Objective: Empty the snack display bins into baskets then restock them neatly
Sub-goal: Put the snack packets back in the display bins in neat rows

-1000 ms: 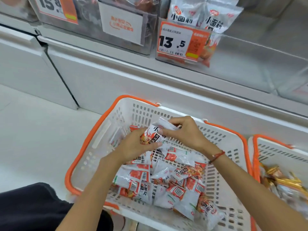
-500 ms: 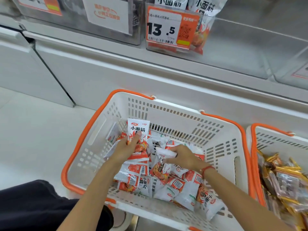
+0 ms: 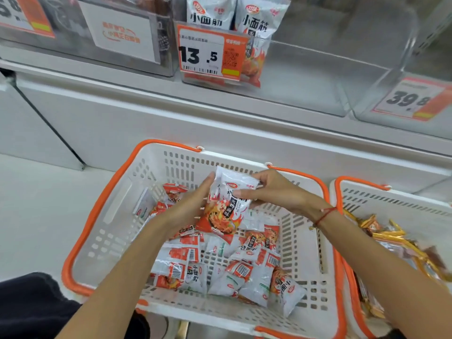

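A white basket with an orange rim (image 3: 102, 216) stands on the floor and holds several white-and-red snack packets (image 3: 244, 272). Above the pile, both hands hold a small stack of these packets (image 3: 227, 206) upright. My left hand (image 3: 188, 206) grips the stack's left edge. My right hand (image 3: 274, 192) pinches its upper right side, thumb across the front. Above, a clear display bin (image 3: 305, 77) with a 13.5 price tag (image 3: 208, 55) holds two packets (image 3: 254, 28) standing at its left end.
A second orange-rimmed basket (image 3: 367, 189) at the right holds gold-wrapped snacks (image 3: 401, 243). Another clear bin with a 39.8 tag (image 3: 411, 99) sits at the upper right, more bins at the upper left. White cabinet fronts run below the shelf. My dark trouser leg (image 3: 31, 307) is at bottom left.
My right hand has come up from the pile and joined my left on the packets. The stack is now held higher, between both hands.
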The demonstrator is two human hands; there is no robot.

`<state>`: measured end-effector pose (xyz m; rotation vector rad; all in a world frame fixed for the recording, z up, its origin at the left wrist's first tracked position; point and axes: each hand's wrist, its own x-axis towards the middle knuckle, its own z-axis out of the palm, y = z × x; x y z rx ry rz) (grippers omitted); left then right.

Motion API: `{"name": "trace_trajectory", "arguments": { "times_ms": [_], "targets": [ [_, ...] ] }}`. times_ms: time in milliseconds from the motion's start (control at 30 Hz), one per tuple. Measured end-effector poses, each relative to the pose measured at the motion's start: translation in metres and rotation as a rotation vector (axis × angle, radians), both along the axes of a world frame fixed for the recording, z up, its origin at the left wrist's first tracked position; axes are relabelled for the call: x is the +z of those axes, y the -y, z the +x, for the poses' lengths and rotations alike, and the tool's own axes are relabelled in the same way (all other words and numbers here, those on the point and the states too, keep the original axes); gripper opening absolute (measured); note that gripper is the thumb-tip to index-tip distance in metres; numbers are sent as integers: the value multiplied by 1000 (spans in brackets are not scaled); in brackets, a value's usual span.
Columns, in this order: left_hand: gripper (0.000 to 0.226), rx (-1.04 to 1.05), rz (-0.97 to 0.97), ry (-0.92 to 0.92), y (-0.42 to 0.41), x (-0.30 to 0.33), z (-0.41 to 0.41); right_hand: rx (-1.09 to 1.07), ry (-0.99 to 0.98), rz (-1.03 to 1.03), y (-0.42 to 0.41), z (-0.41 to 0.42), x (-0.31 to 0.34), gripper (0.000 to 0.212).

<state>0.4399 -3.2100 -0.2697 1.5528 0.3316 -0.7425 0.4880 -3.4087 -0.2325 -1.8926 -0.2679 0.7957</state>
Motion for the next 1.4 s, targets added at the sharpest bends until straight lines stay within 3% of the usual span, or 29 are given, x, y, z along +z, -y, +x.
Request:
{"name": "trace_trajectory", "arguments": {
  "times_ms": [33,67,167,200,367,500,600,667,767,833,900,1067,1267,1400],
  "targets": [
    [97,-33,-52,5,2,3,1,-43,58,1,-3,2,0,8],
    [87,-88,-56,48,3,4,1,-83,124,-5,-5,4,0,9],
    [21,-149,64,204,4,10,1,-148,265,-12,-5,12,3,17],
    [16,-147,73,236,3,11,2,-149,275,-20,-5,13,5,17],
    [39,-169,30,355,10,31,11,-259,339,-34,-1,16,24,25],
    [37,-209,61,444,18,59,21,-482,370,103,-2,16,52,20],
    [38,-217,31,506,27,78,22,-495,526,124,-6,17,77,24],
    [38,-114,-35,560,31,87,23,-506,567,85,-5,20,94,40],
    [44,94,-137,593,37,105,29,-468,377,55,1,20,112,71],
    [43,150,-176,656,41,121,37,-331,287,144,2,21,120,60],
    [34,168,-77,802,43,143,50,-222,334,270,1,25,131,43],
    [24,77,5,1040,35,210,95,-200,674,355,-3,65,173,31],
    [37,-190,389,1073,1,246,146,-153,823,200,-4,118,193,30],
    [45,-150,537,1185,-9,245,159,-153,869,78,-8,133,180,30]
  ]
}}
